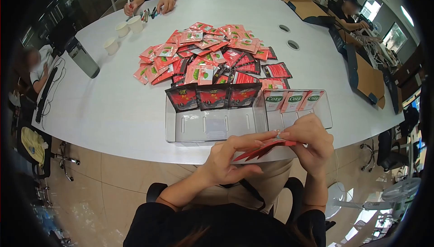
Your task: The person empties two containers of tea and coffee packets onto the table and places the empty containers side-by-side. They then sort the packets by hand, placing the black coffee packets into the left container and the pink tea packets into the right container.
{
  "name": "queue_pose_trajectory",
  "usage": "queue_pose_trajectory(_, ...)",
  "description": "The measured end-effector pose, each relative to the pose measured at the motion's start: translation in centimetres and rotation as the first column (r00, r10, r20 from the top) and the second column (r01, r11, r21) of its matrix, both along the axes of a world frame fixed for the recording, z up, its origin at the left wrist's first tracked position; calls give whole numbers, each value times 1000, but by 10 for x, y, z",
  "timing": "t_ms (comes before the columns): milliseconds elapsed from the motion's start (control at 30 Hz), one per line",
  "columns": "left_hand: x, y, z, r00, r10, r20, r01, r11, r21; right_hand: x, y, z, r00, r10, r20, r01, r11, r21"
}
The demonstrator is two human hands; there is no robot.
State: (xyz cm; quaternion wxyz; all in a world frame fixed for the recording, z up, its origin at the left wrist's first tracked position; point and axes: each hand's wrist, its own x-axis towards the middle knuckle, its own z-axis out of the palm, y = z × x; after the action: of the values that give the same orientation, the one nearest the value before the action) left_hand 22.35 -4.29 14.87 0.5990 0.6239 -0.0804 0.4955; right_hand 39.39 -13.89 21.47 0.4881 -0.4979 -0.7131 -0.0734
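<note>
Several red sachets point(267, 150) are held together edge-on over the table's near edge, just in front of the clear bins. My right hand point(314, 140) pinches them at their right end. My left hand point(224, 160) has its fingers along their top edge and its thumb below, holding the left end. In the left clear bin point(174, 134), black-and-red coffee sachets point(213, 97) stand upright in a row at the back. Pink-and-white Cozy sachets point(294, 101) line the back of the right clear bin point(326, 113). What is printed on the held sachets is hidden.
Behind the bins lies a loose heap of sachets point(203, 54). Paper cups point(111, 46) and a grey bottle point(83, 58) stand at the left. Across the table, a person's hands point(166, 5) are near some pens point(145, 15). Opened cardboard boxes point(366, 77) line the right side.
</note>
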Motion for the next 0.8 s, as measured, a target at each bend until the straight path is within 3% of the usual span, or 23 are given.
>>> queue_pose_trajectory(100, -6, -2, 2, 987, 82, -139, -82, 997, 9, -3, -5, 4, 1000, -27, 8, 28, 999, -40)
queue_pose_trajectory(200, -15, 3, 8, 938, 188, -292, -121, 965, 233, -3, -9, 4, 996, -81, -22, 80, 996, -40)
queue_pose_trajectory(367, -9, 8, -18, 945, 323, -45, -303, 921, 246, 19, -13, -11, 958, -219, -187, 232, 971, 54)
queue_pose_trajectory(467, -13, 13, -26, 903, 426, 55, -422, 855, 300, 34, -8, -9, 904, -396, -163, 404, 915, 19)
queue_pose_trajectory(633, -12, 13, -38, 868, 493, 56, -468, 778, 419, 49, 20, -18, 890, -309, 336, 368, 921, -129)
queue_pose_trajectory(700, -10, 12, -35, 875, 481, 50, -439, 746, 500, 49, 28, -20, 864, -228, 450, 335, 926, -173)
queue_pose_trajectory(800, -11, 12, -35, 880, 474, 36, -431, 763, 482, 48, 38, -22, 824, -159, 544, 307, 932, -192)
